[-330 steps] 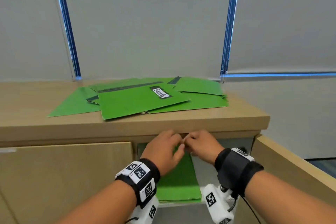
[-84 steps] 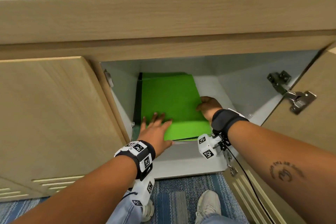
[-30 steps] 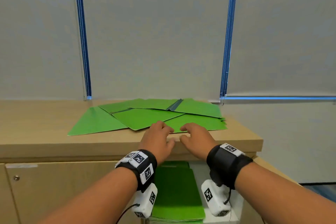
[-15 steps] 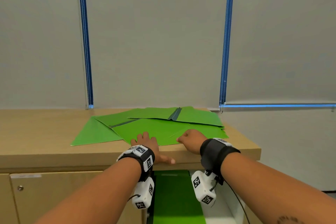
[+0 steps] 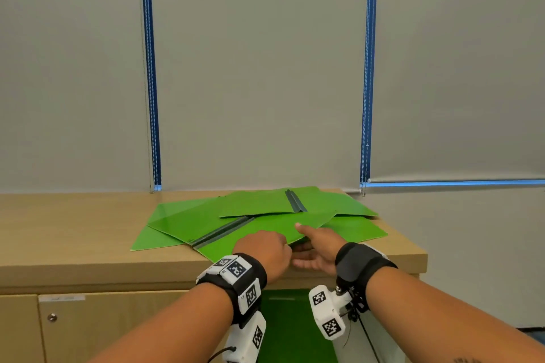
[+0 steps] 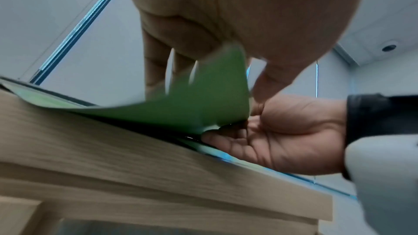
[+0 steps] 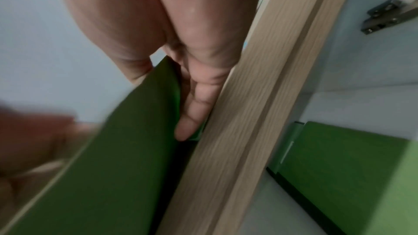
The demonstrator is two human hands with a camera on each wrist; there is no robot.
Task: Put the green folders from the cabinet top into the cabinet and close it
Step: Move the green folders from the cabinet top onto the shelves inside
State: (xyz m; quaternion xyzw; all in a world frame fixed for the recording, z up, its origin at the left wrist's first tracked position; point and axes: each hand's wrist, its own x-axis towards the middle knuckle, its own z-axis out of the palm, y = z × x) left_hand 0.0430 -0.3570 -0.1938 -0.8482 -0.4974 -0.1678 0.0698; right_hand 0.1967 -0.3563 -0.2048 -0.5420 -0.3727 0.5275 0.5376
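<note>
Top green folder [image 5: 265,230] at front edge of cabinet top [image 5: 73,256], near corner lifted. Left hand [image 5: 262,250] pinching that corner; right hand [image 5: 317,247] slid beneath, thumb on top (both equally near). Spine running diagonally back-right. Other folders [image 5: 265,203] farther back. Stored stack [image 7: 339,167] below, inside cabinet. Grey blinds [image 5: 259,68] behind.

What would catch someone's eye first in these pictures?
The bright green folders fanned across the wooden cabinet top. At its front edge, the left hand and right hand pinch the nearest folder's corner, lifting it. Below, more green folders lie inside the open cabinet.
</note>
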